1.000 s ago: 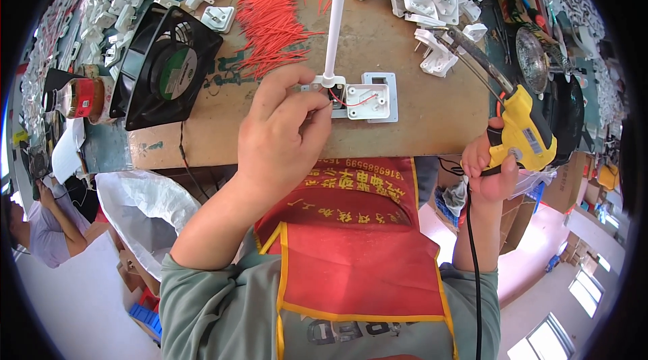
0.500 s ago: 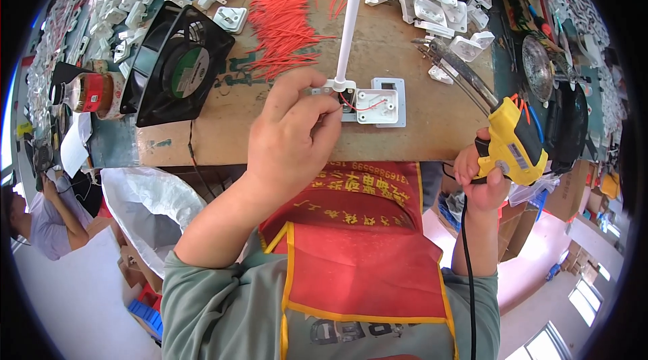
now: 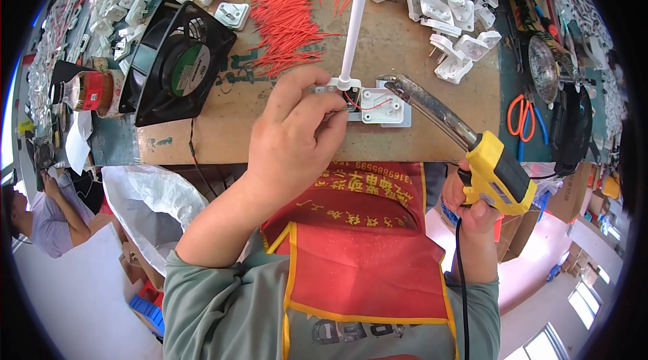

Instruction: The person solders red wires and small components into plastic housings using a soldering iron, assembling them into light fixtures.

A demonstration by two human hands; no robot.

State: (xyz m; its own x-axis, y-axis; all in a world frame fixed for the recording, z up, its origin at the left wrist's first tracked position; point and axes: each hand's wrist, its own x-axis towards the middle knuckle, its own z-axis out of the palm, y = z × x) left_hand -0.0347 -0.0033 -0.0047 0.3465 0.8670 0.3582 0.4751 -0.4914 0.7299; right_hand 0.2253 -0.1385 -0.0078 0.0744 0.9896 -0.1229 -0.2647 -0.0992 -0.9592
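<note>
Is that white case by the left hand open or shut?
Open: the white case shows its hollow inside, with red wire reaching over.

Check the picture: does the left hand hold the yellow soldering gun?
No, the right hand grips the yellow soldering gun, well apart from the left hand.

Bench (image 3: 432,137): brown and green surface. Floor (image 3: 503,282): pale, glossy. Wall (image 3: 565,319): pale. Windows (image 3: 584,300): bright, lower right.

White plastic housing (image 3: 383,111), open, red wire (image 3: 368,109) inside, toward near edge of desk (image 3: 439,134); yellow-black soldering gun (image 3: 498,174) slanted, tip beside housing.
</note>
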